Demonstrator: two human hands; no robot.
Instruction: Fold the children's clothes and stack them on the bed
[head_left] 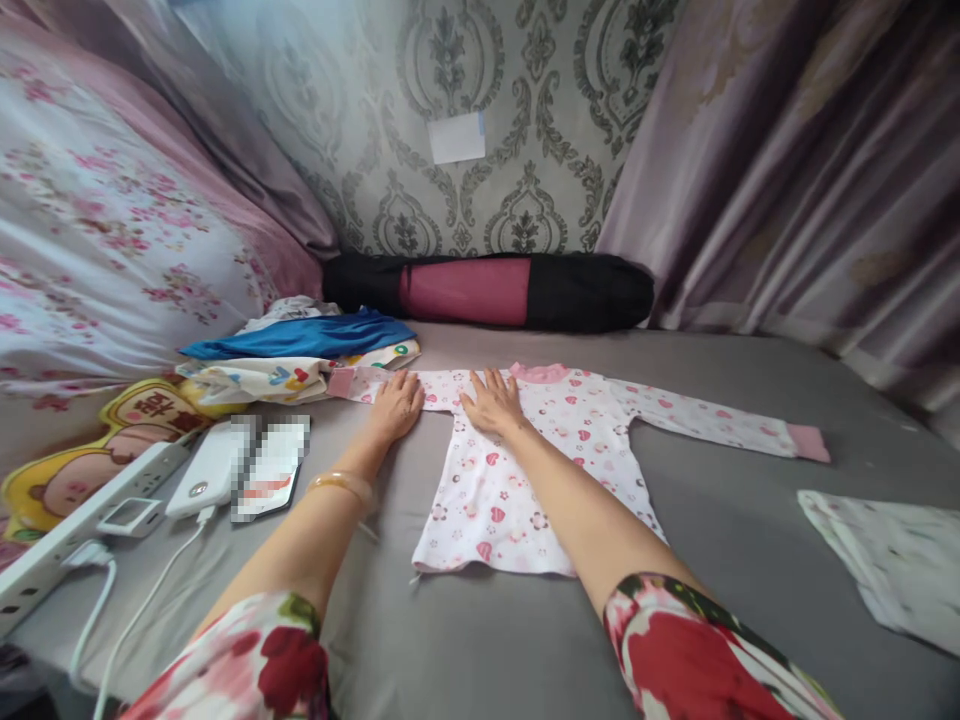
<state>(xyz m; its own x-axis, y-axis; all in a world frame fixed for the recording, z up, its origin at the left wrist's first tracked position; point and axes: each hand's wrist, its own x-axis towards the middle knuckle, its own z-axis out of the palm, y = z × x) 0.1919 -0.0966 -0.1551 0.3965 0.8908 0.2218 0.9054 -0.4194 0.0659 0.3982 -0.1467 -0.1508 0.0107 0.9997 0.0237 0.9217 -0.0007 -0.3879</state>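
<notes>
A small white long-sleeved shirt (517,490) with pink hearts, pink collar and pink cuffs lies spread flat on the grey sheet. My left hand (399,405) rests palm down on its left sleeve, fingers stretched out. Flat on the shirt's left shoulder, beside the collar, lies my right hand (493,402), its fingers spread. The right sleeve reaches out to the right, untouched. Part of the shirt's front is hidden under my right forearm.
A pile of clothes with a blue garment (300,337) sits at back left. Nearby are a power strip (90,520), a white power bank (210,470) with a cable, and a phone (274,462). A black and pink roll (465,290) lies along the wall. Folded cloth (892,560) rests at right.
</notes>
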